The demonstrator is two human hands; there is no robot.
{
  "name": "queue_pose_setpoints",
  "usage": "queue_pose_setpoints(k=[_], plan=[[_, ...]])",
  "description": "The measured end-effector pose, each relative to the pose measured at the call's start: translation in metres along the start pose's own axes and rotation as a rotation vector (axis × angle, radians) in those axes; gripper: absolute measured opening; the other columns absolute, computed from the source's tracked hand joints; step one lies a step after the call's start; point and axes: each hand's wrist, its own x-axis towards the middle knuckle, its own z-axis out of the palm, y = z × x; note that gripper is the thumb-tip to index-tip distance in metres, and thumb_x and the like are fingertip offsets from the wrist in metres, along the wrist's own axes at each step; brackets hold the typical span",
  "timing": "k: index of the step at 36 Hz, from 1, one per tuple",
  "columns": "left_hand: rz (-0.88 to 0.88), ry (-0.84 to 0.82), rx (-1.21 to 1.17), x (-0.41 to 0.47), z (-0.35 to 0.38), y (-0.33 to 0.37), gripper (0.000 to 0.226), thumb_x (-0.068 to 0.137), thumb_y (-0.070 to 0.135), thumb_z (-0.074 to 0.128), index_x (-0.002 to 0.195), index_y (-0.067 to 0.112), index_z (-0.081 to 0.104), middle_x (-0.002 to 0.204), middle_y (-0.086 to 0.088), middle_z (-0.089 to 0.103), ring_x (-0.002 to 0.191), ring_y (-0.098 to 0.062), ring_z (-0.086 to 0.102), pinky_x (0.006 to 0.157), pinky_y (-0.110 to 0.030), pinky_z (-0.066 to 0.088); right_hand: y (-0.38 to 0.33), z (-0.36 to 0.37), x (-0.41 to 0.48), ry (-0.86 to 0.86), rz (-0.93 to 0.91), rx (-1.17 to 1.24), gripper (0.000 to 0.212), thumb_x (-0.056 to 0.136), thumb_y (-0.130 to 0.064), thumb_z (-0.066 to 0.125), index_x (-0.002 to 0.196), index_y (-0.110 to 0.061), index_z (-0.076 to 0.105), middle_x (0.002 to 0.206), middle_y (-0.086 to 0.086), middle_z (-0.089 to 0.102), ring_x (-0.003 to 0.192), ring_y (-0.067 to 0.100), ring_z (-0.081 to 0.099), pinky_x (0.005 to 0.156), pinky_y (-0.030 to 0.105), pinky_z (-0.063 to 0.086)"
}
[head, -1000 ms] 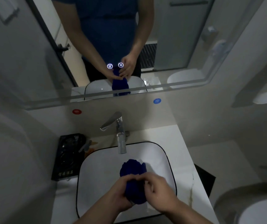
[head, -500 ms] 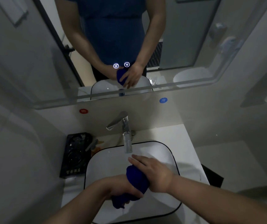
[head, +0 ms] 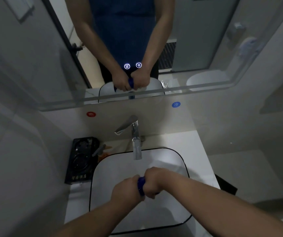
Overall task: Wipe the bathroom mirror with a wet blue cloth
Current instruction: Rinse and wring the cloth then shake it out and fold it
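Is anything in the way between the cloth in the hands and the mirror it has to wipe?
Nothing visible blocks it. The blue cloth is clenched between the left hand and right hand over the sink; only the faucet stands below the mirror.

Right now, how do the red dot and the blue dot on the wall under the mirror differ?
The red dot sits left of the faucet; the blue dot sits right of it. In the picture the red dot lies lower than the blue dot. Both are small round markers with a pale character, on the wall strip below the mirror.
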Motion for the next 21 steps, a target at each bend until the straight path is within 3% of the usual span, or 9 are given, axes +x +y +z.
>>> queue_pose_setpoints(k=[4,7,9,11,13,14,16,18,21], plan=[[0.068,0.132,0.083,0.0,0.005,0.0,0.04,0.089,0.054,0.068,0.119,0.029,0.061,0.109,0.003,0.072,0.096,-0.02,0.073,0.073,-0.029,0.05,0.016,0.003,0.007,-0.162,0.099,0.355,0.045,0.064,-0.012,0.085,0.108,-0.006,0.078,0.112,0.013,0.075,0.093,0.03,0.072,0.082,0.038,0.062],[0.096,0.15,0.058,0.002,0.006,-0.002,0.035,0.089,0.052,0.066,0.114,0.029,0.063,0.106,0.004,0.07,0.092,-0.019,0.071,0.071,-0.028,0.05,0.023,0.012,0.013,-0.176,0.128,0.432,0.05,0.062,-0.016,0.085,0.111,-0.01,0.075,0.109,0.012,0.071,0.085,0.027,0.067,0.068,0.033,0.055],[0.077,0.085,-0.003,0.006,0.007,-0.007,0.025,0.089,0.045,0.066,0.109,0.03,0.064,0.105,0.004,0.067,0.089,-0.016,0.066,0.072,-0.028,0.049,0.025,0.018,0.017,-0.156,0.082,0.403,0.055,0.07,-0.019,0.082,0.123,-0.01,0.068,0.114,0.013,0.07,0.087,0.026,0.066,0.068,0.034,0.054],[0.039,-0.035,-0.123,0.011,0.009,-0.011,0.006,0.089,0.034,0.065,0.092,0.031,0.06,0.098,0.005,0.061,0.088,-0.014,0.059,0.078,-0.028,0.053,0.026,0.023,0.018,-0.052,0.009,0.291,0.082,0.077,-0.026,0.078,0.151,-0.016,0.043,0.134,0.014,0.061,0.112,0.029,0.065,0.089,0.04,0.058],[-0.047,-0.175,-0.293,0.013,0.006,-0.01,0.013,0.089,0.024,0.07,0.087,0.031,0.059,0.098,0.004,0.064,0.095,-0.015,0.062,0.086,-0.027,0.056,0.028,0.027,0.014,0.195,-0.055,0.113,0.108,0.077,-0.035,0.074,0.166,-0.024,0.014,0.148,0.013,0.045,0.133,0.034,0.052,0.108,0.045,0.05],[-0.119,-0.24,-0.417,0.014,0.003,-0.01,0.015,0.086,0.021,0.075,0.091,0.028,0.063,0.102,0.002,0.068,0.098,-0.017,0.066,0.087,-0.028,0.058,0.029,0.029,0.01,0.335,-0.101,0.006,0.113,0.077,-0.036,0.074,0.168,-0.024,0.008,0.152,0.013,0.041,0.137,0.034,0.047,0.112,0.045,0.046],[-0.29,-0.366,-0.755,0.012,-0.005,-0.011,0.032,0.075,0.013,0.082,0.104,0.014,0.068,0.107,-0.009,0.075,0.1,-0.026,0.074,0.088,-0.035,0.063,0.029,0.036,0.0,0.519,-0.219,-0.156,0.112,0.08,-0.035,0.074,0.168,-0.022,0.006,0.162,0.013,0.031,0.148,0.033,0.035,0.121,0.044,0.036],[-0.378,-0.546,-1.066,0.006,-0.017,-0.014,0.053,0.07,0.006,0.083,0.12,0.003,0.066,0.111,-0.018,0.078,0.097,-0.032,0.078,0.087,-0.04,0.064,0.032,0.044,-0.009,0.547,-0.312,-0.261,0.112,0.083,-0.032,0.074,0.167,-0.026,0.001,0.172,0.01,0.013,0.159,0.032,0.015,0.13,0.046,0.021],[-0.342,-0.821,-1.199,-0.004,-0.034,-0.01,0.043,0.072,0.005,0.08,0.114,0.003,0.068,0.098,-0.013,0.074,0.08,-0.025,0.071,0.078,-0.032,0.059,0.045,0.055,-0.006,0.61,-0.367,-0.302,0.108,0.084,-0.036,0.078,0.167,-0.027,0.008,0.176,0.011,0.007,0.163,0.034,0.004,0.132,0.051,0.011]])
